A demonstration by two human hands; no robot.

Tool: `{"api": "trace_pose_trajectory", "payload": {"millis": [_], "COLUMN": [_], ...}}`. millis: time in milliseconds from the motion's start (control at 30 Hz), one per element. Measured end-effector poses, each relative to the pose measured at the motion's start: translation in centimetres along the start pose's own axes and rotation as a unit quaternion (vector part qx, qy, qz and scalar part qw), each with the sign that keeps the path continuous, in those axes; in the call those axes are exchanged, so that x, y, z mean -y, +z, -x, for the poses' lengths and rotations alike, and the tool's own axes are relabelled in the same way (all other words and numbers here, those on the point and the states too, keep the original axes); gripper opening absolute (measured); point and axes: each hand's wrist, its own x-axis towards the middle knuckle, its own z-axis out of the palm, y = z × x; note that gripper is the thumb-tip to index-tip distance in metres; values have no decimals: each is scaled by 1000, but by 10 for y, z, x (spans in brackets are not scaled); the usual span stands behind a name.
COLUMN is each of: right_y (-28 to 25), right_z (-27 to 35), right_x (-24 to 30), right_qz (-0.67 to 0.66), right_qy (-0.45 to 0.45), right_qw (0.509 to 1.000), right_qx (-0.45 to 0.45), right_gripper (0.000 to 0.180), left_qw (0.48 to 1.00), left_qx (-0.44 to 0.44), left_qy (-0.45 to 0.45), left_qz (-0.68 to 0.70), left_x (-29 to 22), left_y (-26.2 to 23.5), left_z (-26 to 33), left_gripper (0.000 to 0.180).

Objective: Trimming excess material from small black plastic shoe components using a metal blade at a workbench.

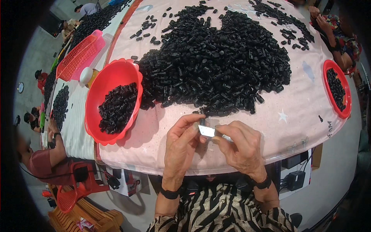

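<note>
Close to the table's near edge, my left hand pinches a small black plastic piece between thumb and fingertips. My right hand is closed on a flat, shiny metal blade. The blade's tip end meets the piece at my left fingertips; its other end runs under my right fingers. Just beyond both hands rises a large heap of similar black pieces. To the left, a red scalloped bowl holds more black pieces.
A pink patterned cloth covers the table. At left are a pink-red plastic basket and a white-lidded jar. A red oval tray of black pieces sits at right. Other people work along both sides; a red chair stands lower left.
</note>
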Motion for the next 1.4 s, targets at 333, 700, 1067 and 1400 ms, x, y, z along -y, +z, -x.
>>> {"api": "trace_pose_trajectory", "payload": {"millis": [333, 700, 1067, 1400], "right_y": [-4, 0, 2, 0], "right_z": [0, 2, 0, 6], "right_x": [11, 10, 9, 12], "right_qz": [18, 25, 18, 15], "right_qy": [18, 5, 10, 12], "right_qw": [1000, 1000, 1000, 1000], "right_qx": [8, 2, -13, -1], "right_gripper": [20, 24, 23, 22], "left_qw": [1000, 1000, 999, 1000], "left_qx": [-22, 10, 10, -3], "left_qy": [-20, -24, -31, -24], "left_qz": [-4, 17, -10, -14], "left_x": [-1, 2, 0, 0], "left_y": [4, -3, -2, 4], "left_z": [7, 6, 5, 12], "left_gripper": [23, 25, 24, 25]}}
